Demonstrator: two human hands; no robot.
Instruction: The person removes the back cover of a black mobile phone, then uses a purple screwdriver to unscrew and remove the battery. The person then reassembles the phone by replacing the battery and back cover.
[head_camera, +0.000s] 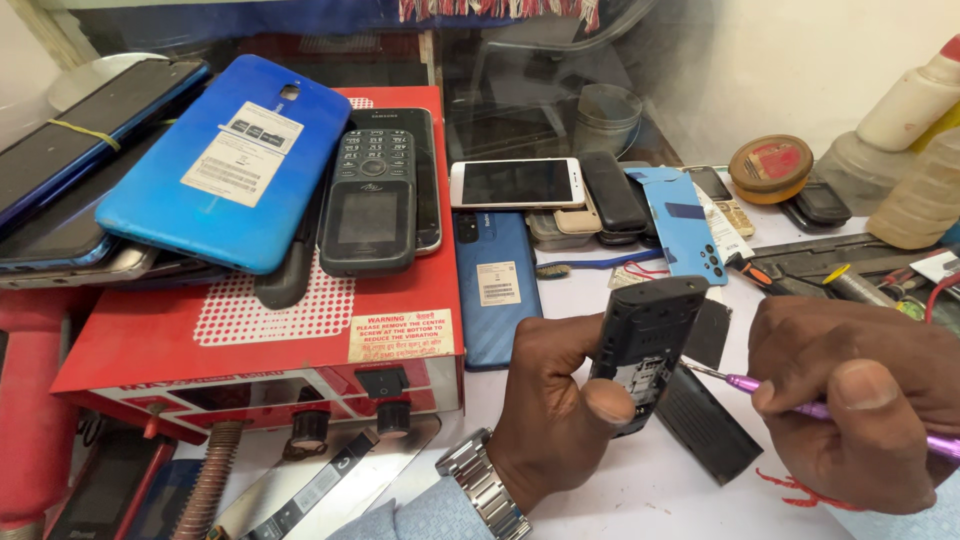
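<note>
Two hands are working: left hand (555, 400) is gripping an opened keypad phone (645, 345) upright, while right hand (860, 400) is pinching a purple screwdriver (800, 405), tip touching it; unscrewing looks underway, needing steady alignment.

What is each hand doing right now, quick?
Left hand: closed around a small black phone with its back cover off.
Right hand: closed on a purple screwdriver, its tip at the phone's open back.
</note>
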